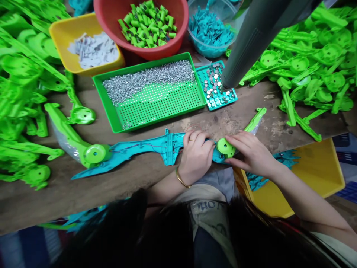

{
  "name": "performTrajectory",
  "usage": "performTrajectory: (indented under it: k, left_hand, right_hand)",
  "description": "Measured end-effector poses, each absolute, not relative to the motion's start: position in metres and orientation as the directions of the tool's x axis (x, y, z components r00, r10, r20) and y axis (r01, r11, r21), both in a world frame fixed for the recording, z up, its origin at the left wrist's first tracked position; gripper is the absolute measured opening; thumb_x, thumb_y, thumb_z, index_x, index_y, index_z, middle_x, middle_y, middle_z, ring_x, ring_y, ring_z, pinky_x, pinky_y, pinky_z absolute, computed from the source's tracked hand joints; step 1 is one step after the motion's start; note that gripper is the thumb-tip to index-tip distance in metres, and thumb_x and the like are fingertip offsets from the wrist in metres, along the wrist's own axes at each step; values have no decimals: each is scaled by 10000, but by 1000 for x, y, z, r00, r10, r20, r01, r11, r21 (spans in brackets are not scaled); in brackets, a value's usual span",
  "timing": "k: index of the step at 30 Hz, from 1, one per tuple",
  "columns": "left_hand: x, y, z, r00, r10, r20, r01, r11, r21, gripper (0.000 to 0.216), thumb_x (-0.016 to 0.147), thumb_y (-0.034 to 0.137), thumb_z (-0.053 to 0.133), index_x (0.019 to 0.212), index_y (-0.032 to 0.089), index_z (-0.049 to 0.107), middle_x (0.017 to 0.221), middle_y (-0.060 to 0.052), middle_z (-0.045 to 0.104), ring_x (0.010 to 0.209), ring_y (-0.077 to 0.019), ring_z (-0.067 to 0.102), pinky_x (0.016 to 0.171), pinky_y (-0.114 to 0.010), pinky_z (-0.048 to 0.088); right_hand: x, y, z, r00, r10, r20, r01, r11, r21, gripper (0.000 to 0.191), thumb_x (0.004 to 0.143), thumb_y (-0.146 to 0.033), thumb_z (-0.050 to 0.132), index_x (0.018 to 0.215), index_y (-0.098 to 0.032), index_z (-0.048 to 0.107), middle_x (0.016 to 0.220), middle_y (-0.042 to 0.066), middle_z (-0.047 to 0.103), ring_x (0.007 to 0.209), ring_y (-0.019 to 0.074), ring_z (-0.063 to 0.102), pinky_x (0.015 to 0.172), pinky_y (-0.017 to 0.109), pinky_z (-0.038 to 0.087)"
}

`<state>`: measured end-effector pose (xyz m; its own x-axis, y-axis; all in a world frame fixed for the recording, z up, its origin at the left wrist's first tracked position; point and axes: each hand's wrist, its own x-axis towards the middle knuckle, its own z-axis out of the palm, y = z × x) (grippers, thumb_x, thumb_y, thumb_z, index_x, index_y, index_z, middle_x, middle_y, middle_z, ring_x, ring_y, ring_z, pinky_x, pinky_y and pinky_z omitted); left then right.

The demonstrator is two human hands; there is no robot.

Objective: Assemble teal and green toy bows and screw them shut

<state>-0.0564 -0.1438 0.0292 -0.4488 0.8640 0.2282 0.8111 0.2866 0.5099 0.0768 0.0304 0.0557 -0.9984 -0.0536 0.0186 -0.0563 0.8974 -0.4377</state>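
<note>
A long blue plastic toy shell (139, 146), shaped like half a toy bow, lies across the table edge in front of me. Thin dark wire runs along its inner side. My left hand (195, 152) is closed over its right part, fingers curled on top. At the shell's right end, my right hand (249, 152) grips a green plastic arm with a round hub (225, 147) between thumb and fingers. The arm's tip points up and away past the hand. On the left end sits a matching green arm (90, 152) with a clear film piece.
A green perforated tray of screws (158, 119) stands behind the shell, beside a small blue tray (223, 104) of metal discs. Farther back are a red bowl (102, 15), yellow tub (63, 48) and clear bowl (213, 50). A dark grey tool (248, 41) hangs overhead. Green parts pile on both sides.
</note>
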Motion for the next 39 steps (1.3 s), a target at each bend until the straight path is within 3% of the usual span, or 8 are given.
performTrajectory:
  k: [8,15,23,30,36,39]
  left_hand:
    - [-57,-144,27,-444,858,259,828,282,485,161,893,187,547,819,189,690,996,-72,676,1010,-243,565,1001,-465,370]
    - [-57,-145,25,-442,860,254,819,270,507,142,896,204,557,840,194,687,995,-63,670,1014,-232,568,1014,-457,354]
    - [-60,-145,25,-453,865,215,798,285,531,121,889,205,574,853,208,689,1002,-57,678,1012,-225,578,1016,-463,341]
    - [-59,-146,30,-464,863,199,799,311,515,107,883,213,582,872,209,688,980,-55,683,1011,-226,596,1028,-475,345]
    - [-49,-147,38,-209,932,295,912,77,402,365,869,220,547,1229,197,601,1305,-124,622,1263,-308,527,1143,-629,122]
    - [-47,-145,37,-112,959,261,914,-4,405,375,887,276,549,1238,152,591,1319,-146,613,1252,-296,551,1163,-593,162]
  right_hand:
    - [77,28,52,-997,-56,49,-71,905,-420,591,864,-439,608,1339,-125,450,1195,168,632,1127,290,580,1050,547,420]
    - [80,27,45,-998,-4,62,-32,893,-449,663,863,-474,597,1401,-158,372,1172,147,638,1108,283,598,1045,580,420]
    - [79,25,52,-1000,-13,27,-23,906,-423,559,882,-459,569,1331,-140,476,1211,149,640,1161,282,574,1076,536,407]
    - [82,29,38,-997,32,77,-12,855,-518,713,850,-518,591,1415,-145,365,1191,162,635,1117,285,592,1054,568,413]
    - [86,25,31,-990,73,124,-8,831,-557,848,838,-540,596,1496,-157,223,1243,170,612,1160,296,582,1051,583,416]
    - [84,32,43,-996,24,82,-29,805,-593,773,867,-493,583,1492,-181,252,1314,146,586,1229,272,553,1078,537,416]
